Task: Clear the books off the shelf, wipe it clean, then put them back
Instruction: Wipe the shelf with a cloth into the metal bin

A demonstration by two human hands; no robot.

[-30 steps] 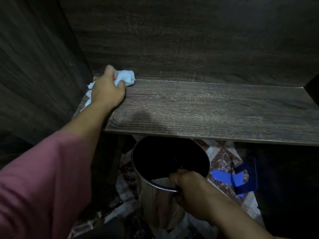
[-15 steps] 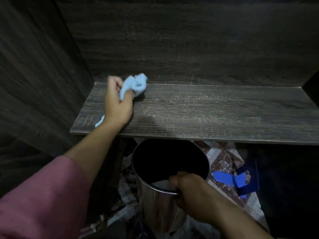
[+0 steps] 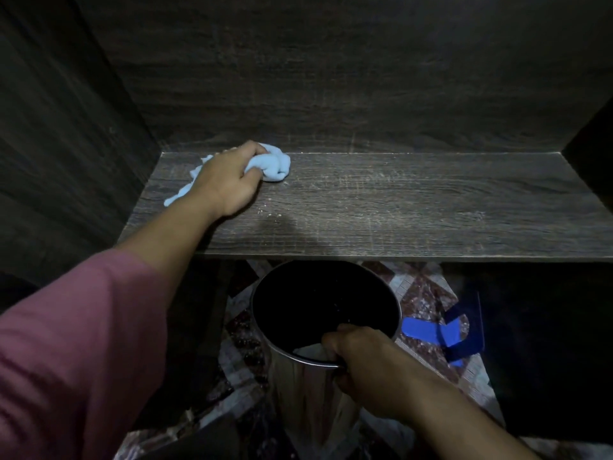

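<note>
Head view: left hand [image 3: 225, 182] fingers clutch cloth [image 3: 273, 162] on shelf [image 3: 398, 200]; right hand [image 3: 365, 363] fingers grip bin [image 3: 298, 386] rim.

Dark wood-grain shelf [image 3: 398, 207], dust-flecked, with a crumpled pale-blue cloth [image 3: 272, 164] toward its rear left

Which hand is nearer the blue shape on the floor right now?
Right. The right hand grips the bin by its rim, just left of the blue shape. The left hand is far off, up on the shelf, holding the cloth.
</note>
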